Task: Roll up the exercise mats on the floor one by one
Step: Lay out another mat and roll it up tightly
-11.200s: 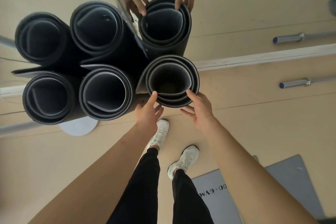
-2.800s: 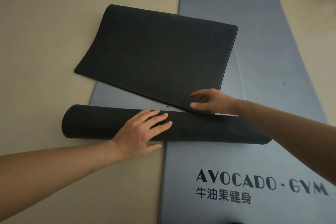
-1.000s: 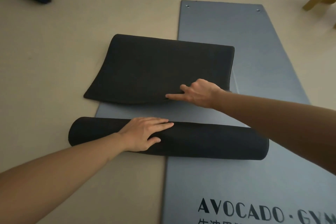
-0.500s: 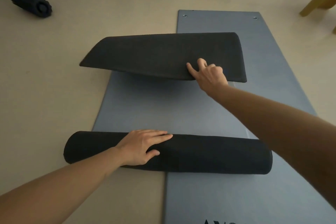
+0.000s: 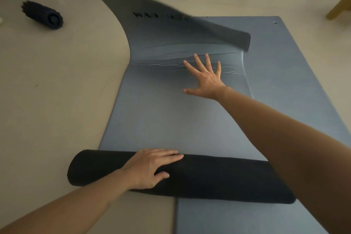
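Your upper mat [image 5: 171, 119], half rolled, lies skewed over the lower mat [image 5: 296, 85] on the floor [image 5: 47, 100]; rolled on like this, it will likely cone.
Lower mat: flat matte grey foam. Upper mat: grey face creased, black-backed far end [image 5: 167, 24] lifted and blurred. Its roll [image 5: 218, 178], at the near edge, is a soft black cylinder. Both hands lie flat, gripping nothing: left hand [image 5: 152, 167] on the roll, right hand [image 5: 206, 79] spread on the creased face.
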Motion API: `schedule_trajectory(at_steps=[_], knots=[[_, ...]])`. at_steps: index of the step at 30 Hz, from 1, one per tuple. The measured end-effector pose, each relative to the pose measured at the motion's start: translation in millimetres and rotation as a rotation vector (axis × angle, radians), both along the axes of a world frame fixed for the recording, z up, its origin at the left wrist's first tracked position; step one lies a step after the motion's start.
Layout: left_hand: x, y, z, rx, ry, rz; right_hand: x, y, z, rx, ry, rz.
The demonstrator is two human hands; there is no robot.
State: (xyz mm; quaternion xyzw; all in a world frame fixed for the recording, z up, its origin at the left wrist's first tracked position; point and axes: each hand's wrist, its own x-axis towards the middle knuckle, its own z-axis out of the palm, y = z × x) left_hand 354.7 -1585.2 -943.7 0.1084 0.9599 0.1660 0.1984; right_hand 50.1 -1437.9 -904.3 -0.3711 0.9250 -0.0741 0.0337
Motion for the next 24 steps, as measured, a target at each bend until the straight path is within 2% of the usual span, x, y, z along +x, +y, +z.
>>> schedule_trajectory(at_steps=[3, 8, 15, 19, 24], knots=[[-1, 1, 1, -0.017, -0.006, -0.005, 13, 16, -2, 0.05, -0.045, 0.073], [-7, 1, 3, -0.121, 0.039, -0.005, 43, 50, -4, 0.07, -0.142, 0.069], [-15, -2, 4, -0.229, -0.025, 0.038, 140, 84, -3, 0.134, -0.307, 0.256], [-28, -3, 7, -0.279, -0.043, 0.078, 191, 108, -15, 0.276, -0.204, 0.318], [-36, -4, 7, -0.325, -0.035, 0.103, 212, 122, -40, 0.341, -0.011, 0.345]])
